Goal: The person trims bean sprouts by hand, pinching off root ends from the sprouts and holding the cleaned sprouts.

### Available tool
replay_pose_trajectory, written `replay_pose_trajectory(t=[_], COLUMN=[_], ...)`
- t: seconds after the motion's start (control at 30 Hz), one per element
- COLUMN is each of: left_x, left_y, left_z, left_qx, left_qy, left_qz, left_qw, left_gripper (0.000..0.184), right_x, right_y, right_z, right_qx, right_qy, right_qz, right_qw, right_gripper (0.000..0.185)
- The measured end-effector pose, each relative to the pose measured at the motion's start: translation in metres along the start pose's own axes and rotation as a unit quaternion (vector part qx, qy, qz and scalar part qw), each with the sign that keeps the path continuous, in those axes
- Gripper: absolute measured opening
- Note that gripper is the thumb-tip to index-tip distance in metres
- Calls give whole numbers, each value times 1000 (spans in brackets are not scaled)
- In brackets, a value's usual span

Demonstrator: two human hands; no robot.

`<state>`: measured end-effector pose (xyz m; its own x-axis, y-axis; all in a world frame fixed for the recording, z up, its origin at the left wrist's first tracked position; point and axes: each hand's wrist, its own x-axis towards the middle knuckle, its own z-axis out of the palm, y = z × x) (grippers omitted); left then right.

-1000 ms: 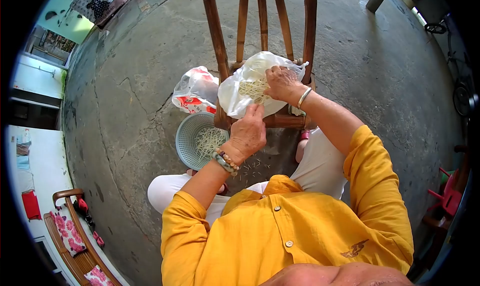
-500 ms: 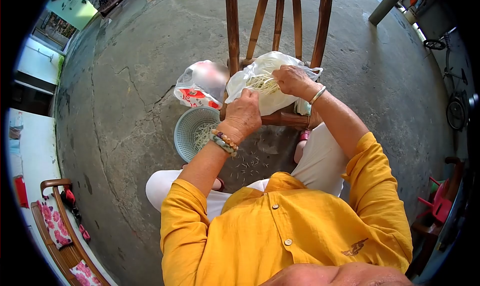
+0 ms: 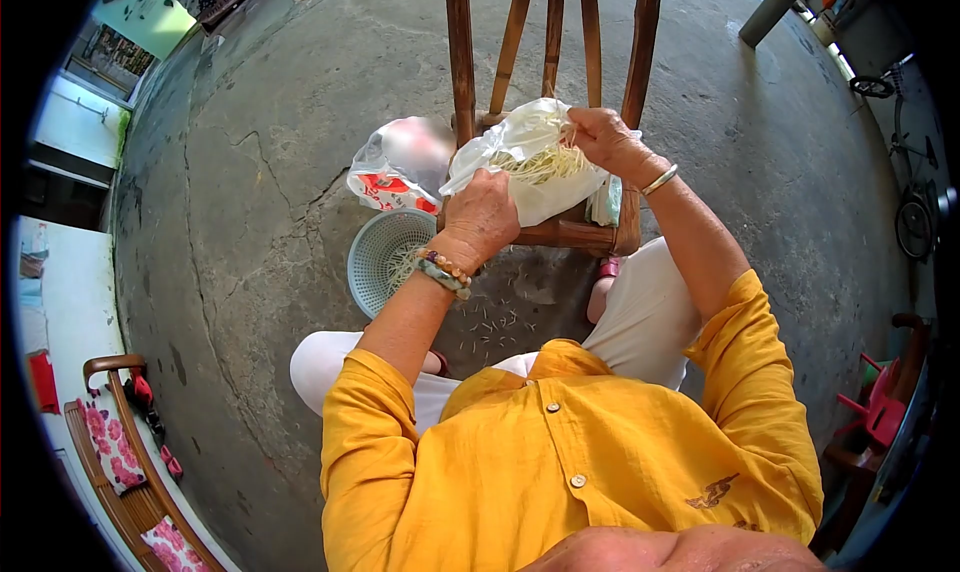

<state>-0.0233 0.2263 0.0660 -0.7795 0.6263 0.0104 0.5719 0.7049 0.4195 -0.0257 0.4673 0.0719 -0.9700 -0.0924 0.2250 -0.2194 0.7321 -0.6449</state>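
A white plastic bag (image 3: 545,202) lies on the seat of a wooden chair (image 3: 565,235) in front of me. Its mouth gapes, showing a heap of thin, pale bean sprouts (image 3: 552,163). My left hand (image 3: 482,215) is closed at the bag's near left edge, fingertips mostly hidden. At the far right edge, my right hand (image 3: 606,140) pinches the plastic beside the sprouts. A grey-blue plastic colander (image 3: 362,257) stands on the floor left of the chair, partly behind my left forearm, with sprouts inside.
A clear plastic bag with red print (image 3: 385,187) is beside the chair, left of the white bag. Small sprout bits (image 3: 488,322) are scattered on the concrete floor between my feet. A wooden bench (image 3: 130,482) with floral cushions stands far left, a red stool (image 3: 880,404) far right.
My right hand has moved up and right from over the sprouts to the bag's edge, uncovering more of the heap. The left hand stays at its edge, shifted slightly.
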Motion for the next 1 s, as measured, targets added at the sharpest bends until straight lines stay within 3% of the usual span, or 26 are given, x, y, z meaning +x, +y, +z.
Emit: replay_pose_trajectory(t=[0.17,0.27,0.37,0.5,0.73,0.8,0.9,0.93,1.0], left_x=[7,14,13,10,2,4,4,2,-4], left_y=[4,3,20,24,35,33,20,17,-5], left_z=[8,13,6,9,-1,1,-10,-21,-32], left_qx=[-80,-72,-278,-363,-440,-490,-640,-692,-813], left_qy=[111,186,173,201,248,273,252,229,110], left_qz=[48,83,-52,-100,-54,-45,-124,-156,-94], left_qw=[989,976,943,904,862,827,715,666,564], left_gripper=[33,43,45,47,35,27,28,31,36], right_x=[4,6,10,8,6,6,8,7,6], right_y=[-13,-16,-16,-25,-40,-44,-52,-61,-79], right_z=[-14,-19,-22,-32,-35,-30,-21,-16,0], right_qx=[105,175,221,272,540,589,651,669,686], right_qy=[25,38,57,71,39,19,-36,-56,-105], right_qz=[-13,-6,23,52,112,136,145,148,152], right_qw=[994,984,973,958,833,797,745,726,704], right_gripper=[11,11,11,11,13,14,15,14,14])
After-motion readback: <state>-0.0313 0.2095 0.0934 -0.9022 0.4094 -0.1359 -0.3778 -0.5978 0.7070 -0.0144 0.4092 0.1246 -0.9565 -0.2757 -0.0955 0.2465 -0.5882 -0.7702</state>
